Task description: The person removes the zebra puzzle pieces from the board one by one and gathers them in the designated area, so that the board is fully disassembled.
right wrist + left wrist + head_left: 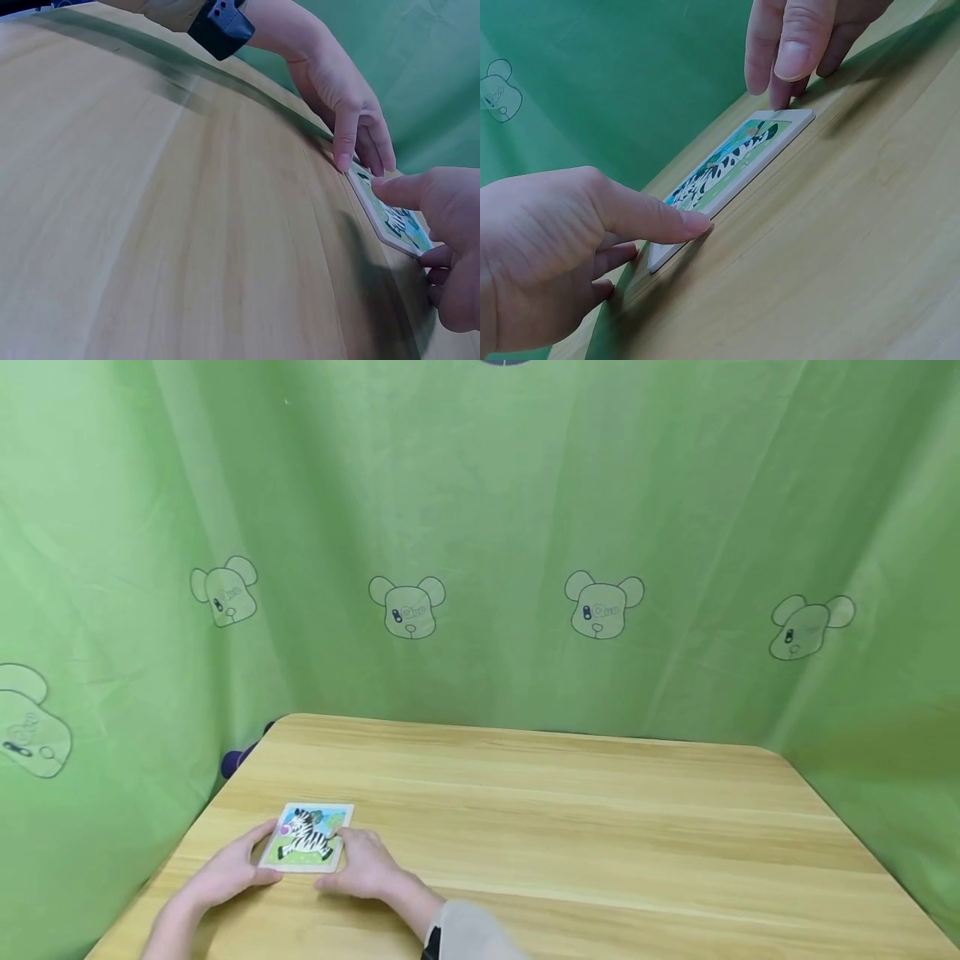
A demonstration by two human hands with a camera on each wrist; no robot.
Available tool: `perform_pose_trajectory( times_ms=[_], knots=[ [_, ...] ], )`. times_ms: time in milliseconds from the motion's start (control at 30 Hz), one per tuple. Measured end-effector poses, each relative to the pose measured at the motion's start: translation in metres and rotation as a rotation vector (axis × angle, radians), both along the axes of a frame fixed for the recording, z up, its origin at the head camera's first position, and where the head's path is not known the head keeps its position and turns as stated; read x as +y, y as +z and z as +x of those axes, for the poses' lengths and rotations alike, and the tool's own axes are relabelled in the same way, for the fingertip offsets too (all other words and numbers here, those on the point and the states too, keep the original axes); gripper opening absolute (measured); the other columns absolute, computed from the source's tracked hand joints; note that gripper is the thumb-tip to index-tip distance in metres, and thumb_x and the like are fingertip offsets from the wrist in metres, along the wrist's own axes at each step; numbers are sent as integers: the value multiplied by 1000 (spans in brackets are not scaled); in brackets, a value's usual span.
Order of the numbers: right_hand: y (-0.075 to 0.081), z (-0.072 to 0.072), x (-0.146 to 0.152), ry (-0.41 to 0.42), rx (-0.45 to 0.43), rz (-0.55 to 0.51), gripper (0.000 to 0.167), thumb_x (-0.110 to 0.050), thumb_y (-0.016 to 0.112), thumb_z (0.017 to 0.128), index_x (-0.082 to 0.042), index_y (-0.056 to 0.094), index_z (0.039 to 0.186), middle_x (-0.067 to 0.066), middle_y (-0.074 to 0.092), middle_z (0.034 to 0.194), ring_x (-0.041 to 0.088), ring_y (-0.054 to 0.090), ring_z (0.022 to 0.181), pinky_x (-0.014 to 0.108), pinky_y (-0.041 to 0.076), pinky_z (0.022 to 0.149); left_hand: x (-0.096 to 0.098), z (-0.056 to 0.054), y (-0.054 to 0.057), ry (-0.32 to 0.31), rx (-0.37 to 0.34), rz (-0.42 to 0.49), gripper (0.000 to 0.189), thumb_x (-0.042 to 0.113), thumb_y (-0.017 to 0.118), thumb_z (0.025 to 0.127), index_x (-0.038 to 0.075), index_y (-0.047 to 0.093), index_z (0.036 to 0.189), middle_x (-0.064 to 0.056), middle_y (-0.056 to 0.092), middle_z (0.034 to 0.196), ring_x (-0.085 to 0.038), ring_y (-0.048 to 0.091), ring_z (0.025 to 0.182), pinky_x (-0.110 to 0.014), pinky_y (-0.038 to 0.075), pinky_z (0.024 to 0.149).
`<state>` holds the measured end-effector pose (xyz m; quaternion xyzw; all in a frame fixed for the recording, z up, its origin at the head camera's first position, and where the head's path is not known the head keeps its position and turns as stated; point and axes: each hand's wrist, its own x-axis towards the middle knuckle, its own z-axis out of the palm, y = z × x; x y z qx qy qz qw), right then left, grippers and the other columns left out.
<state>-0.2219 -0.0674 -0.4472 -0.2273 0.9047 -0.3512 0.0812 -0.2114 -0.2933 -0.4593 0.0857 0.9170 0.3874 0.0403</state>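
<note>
Zebra picture board lies flat toward the left side of a wood-grain bench, between a person's hands. The left hand grips one end, thumb at the near edge; the right hand is open, fingers touching the opposite end, thumb lifted. Green curtain hangs behind.

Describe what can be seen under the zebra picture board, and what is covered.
Wood-grain tabletop shows around the zebra picture board. The patch directly beneath is covered, so anything there cannot be seen. The left hand and right hand also hide parts of its edges.
</note>
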Motion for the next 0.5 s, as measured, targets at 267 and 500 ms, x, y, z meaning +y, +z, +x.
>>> perform_pose_trajectory(
  times_ms=[267, 500],
  knots=[
    [-5, -7, 16, -59, 0, -53, 75, -28, 79, 71, 1, 47, 132, 14, 52, 129, 30, 45, 120, 39, 37, 102, 14, -4, 0, -24, -1, 13, 90, 22, 78, 68, -12, 31, 137, -34, 33, 138, -52, 26, 126, -67, 18, 100],
    [-8, -13, 41, -65, 31, -88, 72, -24, 78, 72, 6, 47, 130, 20, 51, 129, 36, 45, 120, 44, 36, 102, 35, -10, 0, -57, -1, 13, 93, 22, 78, 66, -13, 30, 137, -34, 31, 139, -51, 27, 127, -63, 19, 102]
  ],
)
